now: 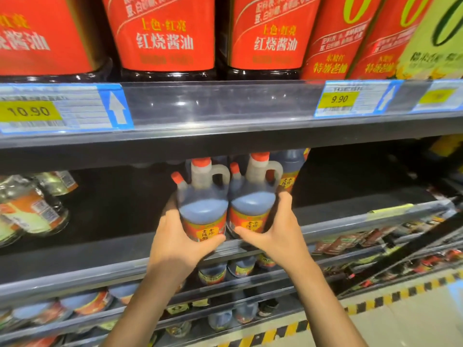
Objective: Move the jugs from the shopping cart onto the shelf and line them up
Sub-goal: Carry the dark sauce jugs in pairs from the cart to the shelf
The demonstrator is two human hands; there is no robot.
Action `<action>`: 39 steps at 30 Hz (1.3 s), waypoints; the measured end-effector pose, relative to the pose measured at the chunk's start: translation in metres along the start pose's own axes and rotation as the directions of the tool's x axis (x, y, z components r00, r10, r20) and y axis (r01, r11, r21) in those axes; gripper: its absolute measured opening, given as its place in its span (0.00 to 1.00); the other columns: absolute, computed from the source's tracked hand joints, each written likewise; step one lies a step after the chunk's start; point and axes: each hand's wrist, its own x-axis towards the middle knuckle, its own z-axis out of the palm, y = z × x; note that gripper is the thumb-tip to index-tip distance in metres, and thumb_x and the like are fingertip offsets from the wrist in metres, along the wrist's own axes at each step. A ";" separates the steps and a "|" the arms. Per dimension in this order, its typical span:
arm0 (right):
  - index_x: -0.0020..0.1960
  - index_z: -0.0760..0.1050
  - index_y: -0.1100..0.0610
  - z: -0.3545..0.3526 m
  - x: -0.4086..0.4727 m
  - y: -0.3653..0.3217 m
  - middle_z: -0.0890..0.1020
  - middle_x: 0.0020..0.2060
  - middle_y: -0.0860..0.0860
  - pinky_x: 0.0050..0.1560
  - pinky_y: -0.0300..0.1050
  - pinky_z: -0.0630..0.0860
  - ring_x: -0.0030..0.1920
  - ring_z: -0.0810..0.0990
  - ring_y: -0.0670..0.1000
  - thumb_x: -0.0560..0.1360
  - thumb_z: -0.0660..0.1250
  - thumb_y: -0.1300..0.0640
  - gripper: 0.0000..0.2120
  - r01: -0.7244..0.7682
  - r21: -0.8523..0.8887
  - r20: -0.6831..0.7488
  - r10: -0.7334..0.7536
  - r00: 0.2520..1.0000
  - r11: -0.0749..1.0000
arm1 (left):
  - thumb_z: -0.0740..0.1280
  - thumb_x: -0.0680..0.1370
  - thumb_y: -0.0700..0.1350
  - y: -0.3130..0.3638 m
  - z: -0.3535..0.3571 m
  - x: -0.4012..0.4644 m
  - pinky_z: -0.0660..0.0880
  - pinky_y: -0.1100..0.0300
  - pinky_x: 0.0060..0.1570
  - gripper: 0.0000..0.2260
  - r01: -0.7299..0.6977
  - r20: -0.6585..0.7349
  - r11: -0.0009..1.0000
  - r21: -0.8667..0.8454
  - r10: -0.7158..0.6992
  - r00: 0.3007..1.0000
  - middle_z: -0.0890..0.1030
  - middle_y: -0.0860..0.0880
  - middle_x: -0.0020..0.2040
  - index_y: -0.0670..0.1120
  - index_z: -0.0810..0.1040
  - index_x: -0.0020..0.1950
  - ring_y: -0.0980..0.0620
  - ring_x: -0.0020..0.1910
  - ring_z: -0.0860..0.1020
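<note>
Head view is looking at a shop shelf (325, 222) where two jugs are standing side by side at the front edge, touching each other. Big red labels on the bottles one shelf up are showing white characters 红烧酱油 under yellow 上色·红亮; further right, red labels are carrying a large "0" and yellow 特级老抽. Price tags on the clear rail are reading 10.90 (31, 111) on the left and 9.90 (339, 99) on the right, each beside a white arrow pointing up on blue. The left jug (203, 196) and the right jug (253, 194) are translucent plastic with orange-red caps, a small side spout, a looped handle and dark liquid filling them to the shoulder; each is wearing a red label with a yellow patch of characters too blurred to read fully. The left hand (179, 242) is curling round the left jug's base, thumb lying across its label. The right hand (278, 231) is wrapping round the right jug, thumb on the label and fingers on the far side. More similar jugs are standing behind them.
</note>
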 end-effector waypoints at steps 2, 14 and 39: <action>0.56 0.59 0.43 0.001 -0.002 0.003 0.80 0.54 0.43 0.49 0.50 0.82 0.54 0.82 0.44 0.63 0.82 0.43 0.35 0.018 -0.084 0.000 -0.018 1.000 0.996 | 0.79 0.55 0.65 -0.006 0.001 -0.004 0.80 0.53 0.53 0.47 -0.006 0.005 0.993 0.117 0.006 1.000 0.77 0.53 0.57 0.50 0.67 0.68 0.56 0.55 0.79; 0.59 0.62 0.48 -0.006 -0.003 0.014 0.81 0.55 0.45 0.47 0.54 0.82 0.54 0.83 0.47 0.66 0.80 0.42 0.34 0.035 -0.138 0.017 -0.033 0.999 0.990 | 0.81 0.60 0.64 0.016 0.009 -0.009 0.79 0.48 0.52 0.38 0.086 0.024 0.955 0.283 -0.097 0.995 0.79 0.54 0.57 0.55 0.62 0.59 0.49 0.54 0.80; 0.75 0.69 0.48 0.024 -0.211 0.035 0.65 0.78 0.50 0.78 0.57 0.59 0.80 0.57 0.59 0.78 0.45 0.32 0.34 0.460 -0.311 0.712 -0.116 0.692 0.832 | 0.58 0.72 0.69 -0.038 -0.004 -0.321 0.73 0.40 0.63 0.34 0.393 -0.256 0.578 0.715 -0.306 0.917 0.72 0.46 0.72 0.53 0.70 0.74 0.39 0.69 0.72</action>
